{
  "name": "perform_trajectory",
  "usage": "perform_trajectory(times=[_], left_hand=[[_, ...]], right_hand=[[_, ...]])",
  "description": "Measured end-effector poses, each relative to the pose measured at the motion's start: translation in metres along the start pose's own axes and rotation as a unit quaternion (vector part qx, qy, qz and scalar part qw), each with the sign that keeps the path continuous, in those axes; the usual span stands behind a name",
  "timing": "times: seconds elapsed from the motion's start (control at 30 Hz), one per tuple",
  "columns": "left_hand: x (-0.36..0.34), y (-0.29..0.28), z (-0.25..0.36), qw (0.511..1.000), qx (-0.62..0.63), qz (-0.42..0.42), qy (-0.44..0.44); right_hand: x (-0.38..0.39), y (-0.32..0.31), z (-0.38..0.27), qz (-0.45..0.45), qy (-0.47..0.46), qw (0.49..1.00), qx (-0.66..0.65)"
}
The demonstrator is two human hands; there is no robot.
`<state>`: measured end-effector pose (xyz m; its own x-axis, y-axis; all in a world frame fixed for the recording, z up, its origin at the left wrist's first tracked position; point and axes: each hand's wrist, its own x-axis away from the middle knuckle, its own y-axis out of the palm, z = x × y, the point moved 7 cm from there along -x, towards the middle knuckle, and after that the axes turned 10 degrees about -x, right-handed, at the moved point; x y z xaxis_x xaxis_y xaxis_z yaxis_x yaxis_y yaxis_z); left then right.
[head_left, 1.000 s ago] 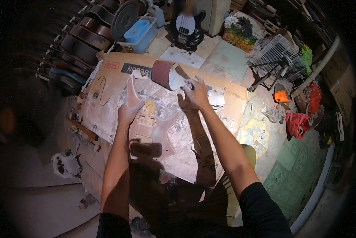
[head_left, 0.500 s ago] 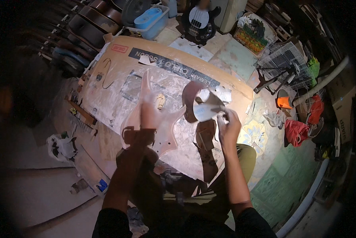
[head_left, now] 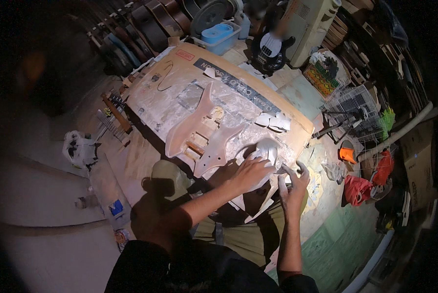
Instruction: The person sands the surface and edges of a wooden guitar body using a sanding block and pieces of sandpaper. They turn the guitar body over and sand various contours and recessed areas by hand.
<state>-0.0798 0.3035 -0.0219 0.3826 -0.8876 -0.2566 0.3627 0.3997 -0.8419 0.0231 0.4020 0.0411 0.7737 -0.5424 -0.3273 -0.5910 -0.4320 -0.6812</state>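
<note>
A bent sheet of sandpaper, pale on the visible side, stands over the right part of the dusty cardboard. My left hand reaches across and grips its lower part, fingers closed over it. Beside it, my right hand has thumb and fingers curved and apart, close to the sheet's right edge; whether a fingertip touches the sheet is hard to see. To the left of both hands lies an unfinished wooden electric guitar body, with cut-out cavities and pointed horns. Neither hand touches it.
Torn pale paper pieces lie beyond the sandpaper on the cardboard sheet. Guitars line the back left. A blue tub and a black-and-white bass guitar stand behind. A wire rack is at right.
My left hand has left the guitar body and crossed right to grip the sandpaper. My right hand has moved slightly lower and its fingers have spread. The view has shifted.
</note>
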Motion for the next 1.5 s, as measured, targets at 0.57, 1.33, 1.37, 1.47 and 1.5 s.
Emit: perform_trajectory(times=[0.57, 1.33, 1.37, 1.47, 1.5], left_hand=[[0.03, 0.006, -0.003, 0.999, 0.031, 0.021, 0.003], [0.029, 0.007, -0.004, 0.993, -0.074, 0.075, -0.06], [0.025, -0.002, -0.004, 0.989, -0.074, 0.098, -0.082], [0.016, 0.002, -0.005, 0.991, -0.07, 0.108, -0.046], [0.016, 0.003, -0.005, 0.987, -0.064, 0.144, -0.02]], right_hand=[[0.022, 0.026, 0.007, -0.197, -0.016, 0.974, -0.113], [0.031, 0.084, 0.083, -0.255, 0.314, 0.846, -0.349], [0.029, 0.084, 0.086, -0.251, 0.317, 0.846, -0.348], [0.018, 0.089, 0.09, -0.199, 0.31, 0.841, -0.397], [0.012, 0.095, 0.089, -0.201, 0.31, 0.839, -0.399]])
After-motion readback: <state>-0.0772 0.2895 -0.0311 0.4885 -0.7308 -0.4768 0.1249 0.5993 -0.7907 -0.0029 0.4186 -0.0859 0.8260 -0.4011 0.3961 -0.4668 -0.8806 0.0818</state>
